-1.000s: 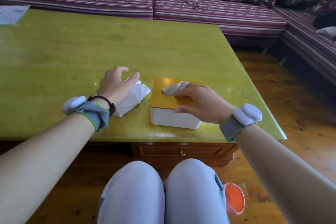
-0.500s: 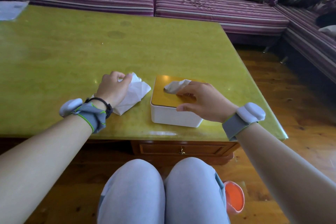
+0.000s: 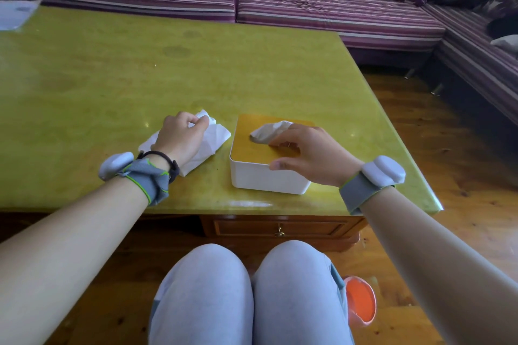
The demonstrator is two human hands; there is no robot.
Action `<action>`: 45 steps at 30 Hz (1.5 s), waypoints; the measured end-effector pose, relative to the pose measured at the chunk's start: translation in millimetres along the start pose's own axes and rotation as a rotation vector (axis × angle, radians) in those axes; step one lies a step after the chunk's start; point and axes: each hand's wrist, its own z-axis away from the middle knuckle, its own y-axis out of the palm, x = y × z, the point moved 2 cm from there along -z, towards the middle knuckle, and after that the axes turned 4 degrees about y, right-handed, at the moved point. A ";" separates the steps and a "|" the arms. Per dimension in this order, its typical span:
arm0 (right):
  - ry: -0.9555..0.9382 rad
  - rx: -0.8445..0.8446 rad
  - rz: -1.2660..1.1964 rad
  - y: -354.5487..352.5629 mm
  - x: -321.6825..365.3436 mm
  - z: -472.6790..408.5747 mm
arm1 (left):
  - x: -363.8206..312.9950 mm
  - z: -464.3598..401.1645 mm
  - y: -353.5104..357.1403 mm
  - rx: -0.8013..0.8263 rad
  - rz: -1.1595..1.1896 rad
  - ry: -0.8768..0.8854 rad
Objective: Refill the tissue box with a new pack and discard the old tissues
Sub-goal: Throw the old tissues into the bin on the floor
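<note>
A white tissue box [image 3: 266, 179] with a yellow-brown lid [image 3: 249, 145] stands near the table's front edge. A white tissue [image 3: 269, 131] sticks up out of the lid's slot. My right hand [image 3: 305, 154] rests on the lid, fingers touching that tissue, thumb at the box's front edge. Left of the box lies a loose pile of white tissues [image 3: 213, 140]. My left hand [image 3: 179, 140] is on the pile with its fingers curled around the tissues.
The green table [image 3: 140, 78] has a paper sheet [image 3: 14, 12] at its far left corner. A striped purple sofa [image 3: 322, 11] with flowered cushions wraps around the back and right. An orange bin [image 3: 360, 302] stands on the wooden floor by my right knee.
My left hand went from spread open over the loose tissues to curled shut on them, crumpling the pile. My right hand stayed on the box lid at the tissue.
</note>
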 end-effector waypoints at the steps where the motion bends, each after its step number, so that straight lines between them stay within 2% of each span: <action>1: 0.004 -0.001 0.005 0.6 -1.0 -0.4 | -0.2 -0.2 0.5 0.001 0.001 0.000; 20: 0.083 -0.020 0.127 17.5 -8.1 15.6 | -29.1 37.8 -1.9 0.069 -0.031 0.051; 24: 0.044 -0.020 0.240 22.8 -9.5 23.8 | -33.9 45.3 -0.5 0.099 -0.057 0.072; 30: 0.020 0.006 0.316 19.8 -8.7 22.6 | -45.2 49.1 5.8 0.129 -0.138 0.206; 35: 0.006 0.018 0.302 21.2 -11.5 25.1 | -54.9 45.7 24.3 0.270 -0.249 0.345; 45: -0.009 0.039 0.299 15.5 -12.3 20.6 | -59.0 25.4 37.3 0.256 -0.330 0.388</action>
